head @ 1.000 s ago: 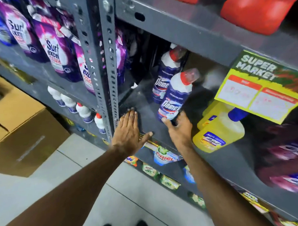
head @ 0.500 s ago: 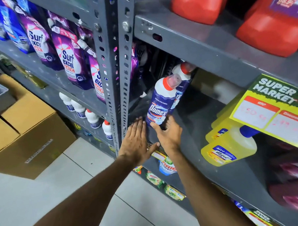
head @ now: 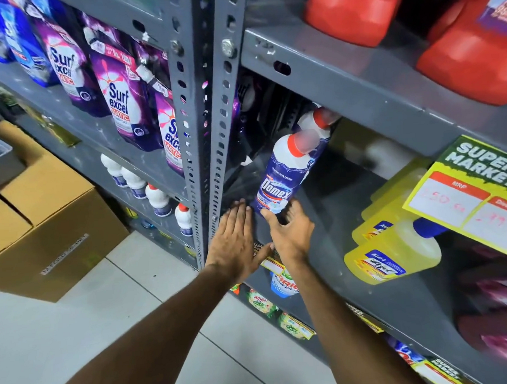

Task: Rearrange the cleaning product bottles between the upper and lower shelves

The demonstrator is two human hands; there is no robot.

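Observation:
A blue-and-white Domex bottle (head: 280, 179) with a red cap stands on the grey middle shelf (head: 349, 216), close to the shelf's left post. My right hand (head: 289, 233) grips its base, thumb on the front and fingers round the right side. A second Domex bottle (head: 320, 122) stands right behind it. My left hand (head: 234, 239) lies flat and open on the shelf's front edge, just left of the bottle and not touching it. Red bottles (head: 354, 10) sit on the upper shelf.
Yellow bottles (head: 394, 252) lie to the right on the same shelf, partly behind a hanging Super Market price sign (head: 473, 191). A perforated grey post (head: 213, 106) stands left of my hands. Surf Excel pouches (head: 120, 101), small white bottles (head: 156, 199) and cardboard boxes (head: 50, 224) lie further left.
My right hand has brought the front Domex bottle leftward along the shelf, up to the second bottle and the post. My left hand has stayed flat on the shelf edge.

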